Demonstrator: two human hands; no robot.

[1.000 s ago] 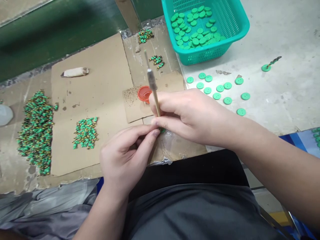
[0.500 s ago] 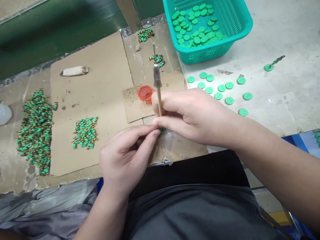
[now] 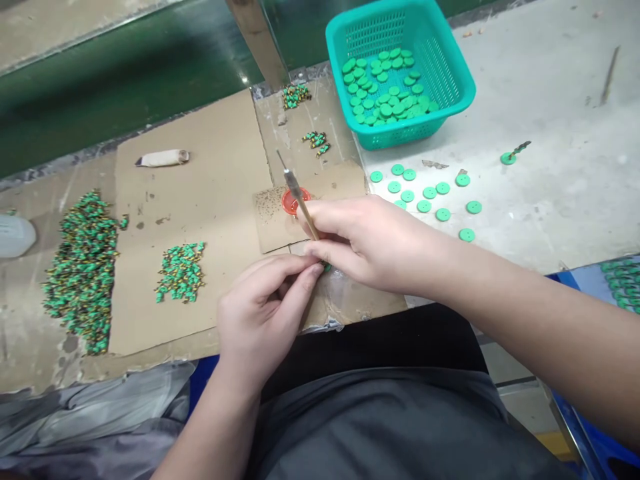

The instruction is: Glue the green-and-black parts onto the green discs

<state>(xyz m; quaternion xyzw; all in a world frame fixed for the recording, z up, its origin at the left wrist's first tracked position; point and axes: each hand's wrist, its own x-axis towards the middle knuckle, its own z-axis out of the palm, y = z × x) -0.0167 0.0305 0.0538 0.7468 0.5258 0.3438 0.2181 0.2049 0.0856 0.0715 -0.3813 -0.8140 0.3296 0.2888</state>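
My right hand (image 3: 365,240) is closed around a thin wooden-handled tool (image 3: 301,203), whose metal tip points up and to the left. Thumb and forefinger of my left hand (image 3: 270,300) are pinched together, touching my right fingertips. Between the fingertips, a sliver of a green piece (image 3: 327,266) shows near the table's front edge; the rest of it is hidden. Just behind my right fingers stands a small red dish (image 3: 290,202), partly covered by them and the tool.
Green and gold figures form a large pile (image 3: 83,280) and a smaller one (image 3: 181,272) at left. A teal basket (image 3: 400,137) holds green discs; loose discs (image 3: 443,215) lie right. A wrapped stub (image 3: 164,158) rests on cardboard (image 3: 220,173). A white container (image 3: 15,237) stands far left.
The tool has tilted from nearly upright to leaning left. Both hands remain together at the green piece. The whole view has shifted slightly.
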